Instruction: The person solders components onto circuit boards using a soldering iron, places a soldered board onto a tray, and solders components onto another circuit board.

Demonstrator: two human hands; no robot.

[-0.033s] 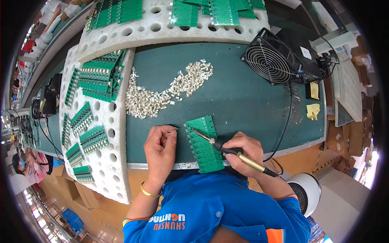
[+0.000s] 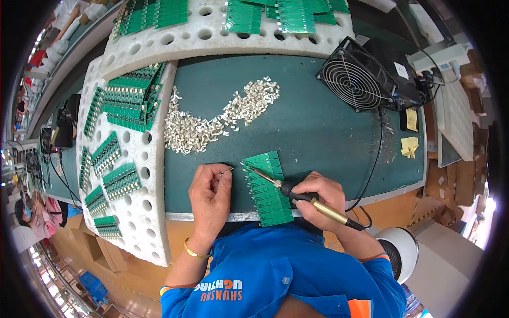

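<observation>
My right hand (image 2: pixel 323 200) grips a soldering iron (image 2: pixel 331 213) with a black and brass-coloured handle. Its metal tip reaches over the upper left part of a green circuit board panel (image 2: pixel 269 191) at the table's front edge; whether it touches cannot be made out. Left of the panel, my left hand (image 2: pixel 211 192) is closed, with a thin piece of solder wire (image 2: pixel 228 171) pinched between thumb and forefinger. The wire's end points toward the board, a little apart from it. Small pins stick out along the panel's left edge.
Small white connectors (image 2: pixel 193 132) lie heaped on the green table (image 2: pixel 307 122). White foam boards with holes (image 2: pixel 154 183) hold several green circuit boards (image 2: pixel 124 100) at left and back. A black fan (image 2: pixel 352 79) stands at the back right, its cable (image 2: pixel 375 169) running down toward the front edge.
</observation>
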